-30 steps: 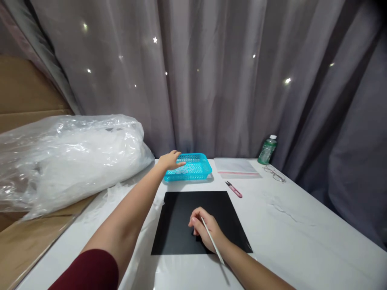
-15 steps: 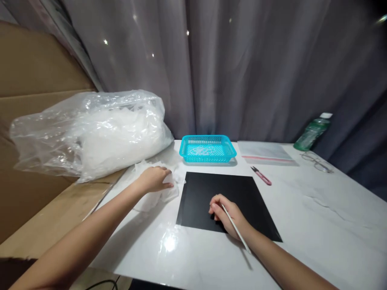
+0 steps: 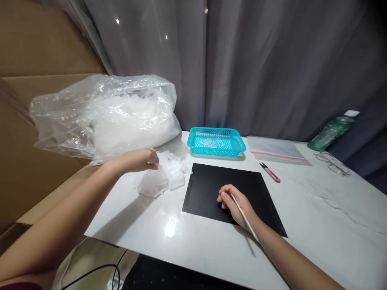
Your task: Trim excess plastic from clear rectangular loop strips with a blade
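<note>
My left hand is closed in a pinch over the left part of the table. From its fingertips a small translucent white bag seems to hang, partly hidden by the hand. Beside it lies a loose pile of similar thin white bags. My right hand rests on a black square mat, fingers curled round a thin white stick that slants back over the wrist.
A large clear plastic bag full of white material leans by cardboard at left. Behind the mat sits a blue basket with small white pieces. To the right are thread snips, a zip bag, glasses and a green bottle.
My left hand has drawn back from the pile toward the left and lifted, with a translucent bag at its fingers. My right hand stays on the mat with the stick. The view has shifted slightly.
</note>
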The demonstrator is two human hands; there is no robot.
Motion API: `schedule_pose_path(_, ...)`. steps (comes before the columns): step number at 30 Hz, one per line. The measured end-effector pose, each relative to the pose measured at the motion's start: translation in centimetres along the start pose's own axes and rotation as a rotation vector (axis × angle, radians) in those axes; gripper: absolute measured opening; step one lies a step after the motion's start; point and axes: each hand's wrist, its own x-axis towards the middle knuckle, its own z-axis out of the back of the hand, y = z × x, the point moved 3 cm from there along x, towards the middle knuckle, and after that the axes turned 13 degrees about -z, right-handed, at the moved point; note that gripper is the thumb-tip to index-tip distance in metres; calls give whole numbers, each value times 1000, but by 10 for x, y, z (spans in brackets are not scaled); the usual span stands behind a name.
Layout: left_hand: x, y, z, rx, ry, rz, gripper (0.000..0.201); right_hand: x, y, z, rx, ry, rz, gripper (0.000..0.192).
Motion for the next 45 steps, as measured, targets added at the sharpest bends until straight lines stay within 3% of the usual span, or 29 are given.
schedule_pose_path(3, -7, -26, 25, -57, -160, -44, 33, -2, 3, -1, 86, 32, 3, 25)
schedule_pose_path(6, 1, -64, 29, -376, -315, -117, 27, -9, 15, -6, 256, 150, 22, 41)
schedule_pose_path(8, 15, -93, 14, -709, -320, -266, 24, -14, 26, -11, 361, 215, 20, 57)
schedule_pose_path(11, 43, -130, -26, -1221, -150, -378, 25, -21, 39, -15, 468, 220, -60, 67)
schedule_pose_path(14, 63, -147, -58, -1310, -106, -383, 26, -22, 43, -12, 526, 190, -159, 60)
schedule_pose_path(19, 70, -134, -78, -1217, -300, -100, 28, -16, 44, 2, 658, 249, -241, 53)
schedule_pose_path(24, 61, -119, -90, -1088, -143, 13, 31, -11, 42, 22, 385, 23, -275, 54)
schedule_pose_path(32, 51, -82, -106, -1249, -63, 98, 27, -7, 39, 65, 95, -61, -274, 48)
schedule_pose_path(35, 50, -78, -111, -1387, -81, 145, 26, -5, 31, 72, 55, -111, -296, 48)
schedule_pose_path(40, 51, -87, -115, -1886, -64, 215, 45, -4, 24, 75, -95, -155, -308, 41)
schedule_pose_path(45, 49, -94, -115, -2061, -20, 218, 40, -6, 22, 75, -181, -168, -294, 39)
